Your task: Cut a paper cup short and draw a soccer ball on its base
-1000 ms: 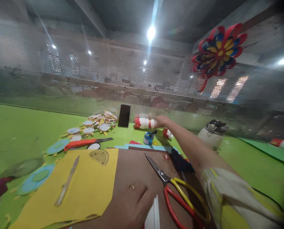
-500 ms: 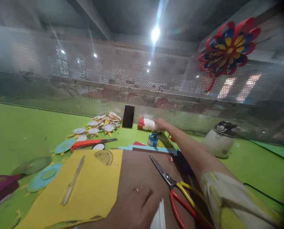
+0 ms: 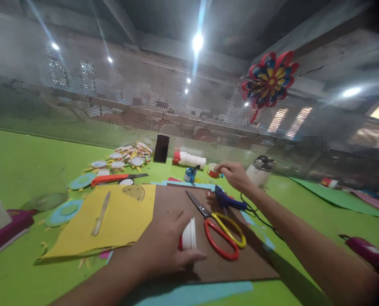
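Observation:
My left hand (image 3: 165, 238) curls around a red and white paper cup (image 3: 188, 236) lying on its side on the brown board (image 3: 176, 199), with the rim facing right. At the back, the bent fingers of my right hand (image 3: 236, 175) meet the edge of a short red and white paper cup (image 3: 213, 171). Left of it lies a stack of white paper cups (image 3: 189, 160) with a red end. Scissors (image 3: 208, 214) with red and yellow handles rest on the board between my hands. A blue glue gun (image 3: 229, 199) sits beyond the scissors.
Yellow paper (image 3: 125, 216) carries a pen (image 3: 100, 214) and a protractor (image 3: 134, 193). Behind are an orange cutter (image 3: 109, 179), a blue paint jar (image 3: 190, 175), a phone (image 3: 161, 148) and a pile of paper discs (image 3: 137, 161). A penguin-shaped container (image 3: 260, 171) stands right.
My right hand has left the white cup stack and moved right to the short cup. The view has turned right, and the cup under my left hand shows more.

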`<state>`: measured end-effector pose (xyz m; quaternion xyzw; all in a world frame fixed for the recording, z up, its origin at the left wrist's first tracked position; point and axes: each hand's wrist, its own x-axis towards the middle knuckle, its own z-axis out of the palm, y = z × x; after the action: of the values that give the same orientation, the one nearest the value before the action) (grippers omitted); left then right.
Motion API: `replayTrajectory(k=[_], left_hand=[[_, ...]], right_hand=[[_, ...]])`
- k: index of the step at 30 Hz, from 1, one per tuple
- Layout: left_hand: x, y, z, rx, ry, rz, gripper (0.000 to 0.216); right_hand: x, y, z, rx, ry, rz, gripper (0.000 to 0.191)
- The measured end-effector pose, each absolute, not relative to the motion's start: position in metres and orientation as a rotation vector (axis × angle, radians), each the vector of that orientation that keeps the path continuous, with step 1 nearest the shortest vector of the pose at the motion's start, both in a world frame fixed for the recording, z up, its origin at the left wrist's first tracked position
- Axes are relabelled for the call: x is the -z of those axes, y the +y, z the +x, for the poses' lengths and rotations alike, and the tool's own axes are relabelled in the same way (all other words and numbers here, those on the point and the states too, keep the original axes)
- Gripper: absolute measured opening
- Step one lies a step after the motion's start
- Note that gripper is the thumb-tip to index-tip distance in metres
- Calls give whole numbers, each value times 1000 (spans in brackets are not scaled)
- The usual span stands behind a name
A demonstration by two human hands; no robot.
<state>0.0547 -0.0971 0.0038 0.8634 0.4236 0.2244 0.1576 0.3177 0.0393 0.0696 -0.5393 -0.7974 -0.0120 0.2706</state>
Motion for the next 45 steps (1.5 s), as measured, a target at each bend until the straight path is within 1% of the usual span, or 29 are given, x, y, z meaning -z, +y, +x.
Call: replayTrajectory(k=[1,3,4,5,6,7,9,13,16,20,23,25,27,31,33,34,37,39,42,45], left_hand=[[-5,-96,54,-638,1202,2495,65],[-7,-93,52,-645,1202,2508,65],[-6,-92,51,-672,1180,2497,64],[-6,-90,50,-743,1138,2469,63],[-5,-89,49,-827,1062,2461,65],[-3,-88,48,-905,999,2456,70],[-2,-86,48,-1012,932,2442,72],[1,-86,52,-1150,951,2458,59],[2,-85,55,-1157,1005,2511,52],[2,-84,55,-1065,1053,2566,58],[1,-83,52,-990,1125,2582,55],[0,-82,50,-1013,1143,2570,54],[-3,-81,48,-1072,1131,2528,58],[-8,-80,47,-1116,1082,2457,65],[-9,-79,47,-1132,1050,2451,64],[-8,-78,47,-1147,1035,2448,63],[-7,-76,46,-1194,1020,2394,59],[-6,-75,45,-1206,1033,2278,62],[-5,-75,47,-1220,1031,2072,69],[-5,-77,51,-1266,946,1931,72]], right_hand=[[-62,16,311,-57,-2160,-1396,20],[-49,-27,292,-242,-2193,-1274,35],[-44,-45,282,-324,-2203,-1212,34],[-40,-61,272,-396,-2208,-1156,31],[-37,-73,262,-453,-2206,-1114,31],[-36,-83,253,-499,-2194,-1089,36],[-34,-95,240,-542,-2143,-1086,46],[-25,-100,232,-536,-2080,-1105,54],[-15,-99,235,-568,-2081,-1091,56],[-9,-99,241,-571,-2061,-1118,55],[-13,-101,245,-561,-2035,-1175,53],[-19,-103,249,-541,-2015,-1234,54],[-24,-103,252,-533,-1991,-1259,54],[-26,-103,256,-563,-1946,-1170,59],[-23,-102,257,-530,-1941,-1133,65],[-21,-101,258,-499,-1932,-1112,65],[-19,-97,262,-418,-1846,-1056,55],[-20,-93,266,-432,-1704,-1008,49],[-24,-85,270,-484,-1438,-911,48],[-25,-77,273,-494,-1336,-899,51]])
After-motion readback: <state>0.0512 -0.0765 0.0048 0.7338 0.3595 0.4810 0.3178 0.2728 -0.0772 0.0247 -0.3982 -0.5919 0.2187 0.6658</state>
